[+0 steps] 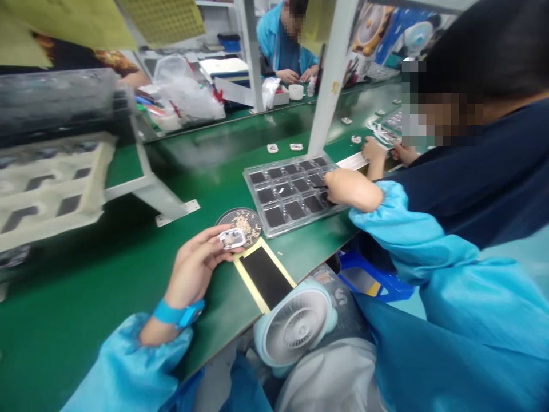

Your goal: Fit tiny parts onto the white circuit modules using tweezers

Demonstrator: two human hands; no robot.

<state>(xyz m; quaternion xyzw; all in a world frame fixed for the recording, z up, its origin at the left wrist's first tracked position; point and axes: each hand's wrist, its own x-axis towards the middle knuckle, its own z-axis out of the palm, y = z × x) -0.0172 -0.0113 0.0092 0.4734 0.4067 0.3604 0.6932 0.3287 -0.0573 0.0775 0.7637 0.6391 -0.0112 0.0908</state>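
- White part (232,238), small and shallow, with a grey inset face; it sits in the left hand (195,257), raised near the near edge of the green tabletop (107,269), in front of a round dish (258,221) of pale bits
- Handling: it looks light and stiff, probably moulded plastic; the smooth rim may slip under a loose pinch, and the inset looks the more fragile area, though its details are too small to tell
- Hold: the outer rim seems the best place to grip; the left hand's fingers are clamped on the part at its left end, leaving most of the grey face exposed
- The right hand (354,187) is over the right side of a clear compartment tray (295,224); its fingers appear together on a thin dark tool (319,186), the fingertips partly hidden
- Edges: the tabletop's near edge slants up to the right, with a pale blue fan (302,326) just beyond it; a yellow-bordered black pad (266,274) lies between dish and fan, its lower end at that edge
- Room: the widest stretch of green lies left of the left hand, towards the tabletop's near left corner; a metal bracket foot (178,213) bounds it farther back; on the right, the tray, a white post (330,86) and a co-worker's hand (374,152) make the space tighter
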